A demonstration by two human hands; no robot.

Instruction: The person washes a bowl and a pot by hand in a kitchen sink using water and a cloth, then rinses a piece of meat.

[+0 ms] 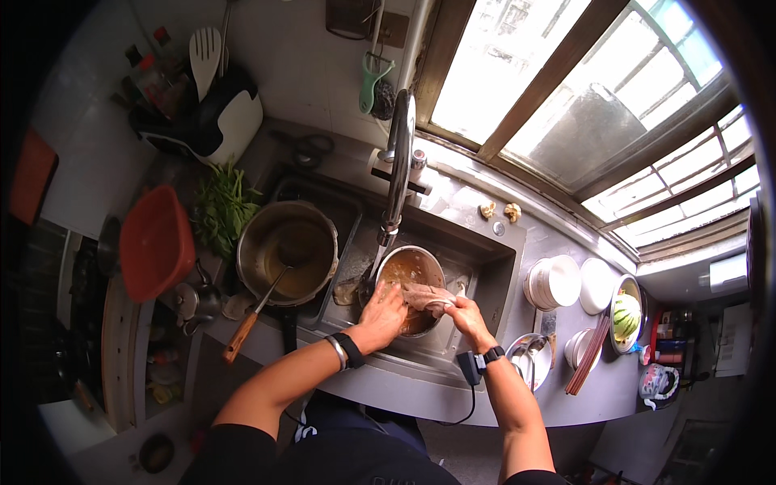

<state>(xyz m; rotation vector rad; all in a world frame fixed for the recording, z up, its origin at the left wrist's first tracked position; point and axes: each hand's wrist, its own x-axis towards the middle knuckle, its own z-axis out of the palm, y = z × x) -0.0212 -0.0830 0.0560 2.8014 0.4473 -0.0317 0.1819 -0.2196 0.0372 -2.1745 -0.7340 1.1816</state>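
Note:
My right hand [468,318] grips one end of a pinkish-brown cloth [427,298], perhaps a dishcloth. The cloth hangs over a round metal pot [443,276] that stands in the sink basin [485,260]. Cloudy brownish water [407,267] fills part of the pot. At its left rim is my left hand [383,314], fingers stretched and slightly apart, close to the cloth's free end; whether they touch it is unclear. A chrome faucet [401,151] arches over the basin and runs a thin stream of water [379,257] by the pot's left edge.
Left of the basin sits a large pot [332,267] with a wooden-handled ladle [250,327]. Beyond it are leafy greens [225,206] and a red plastic basin [154,242]. Stacked white bowls [555,282], chopsticks [589,354] and a bowl with cut watermelon [626,318] occupy the right counter.

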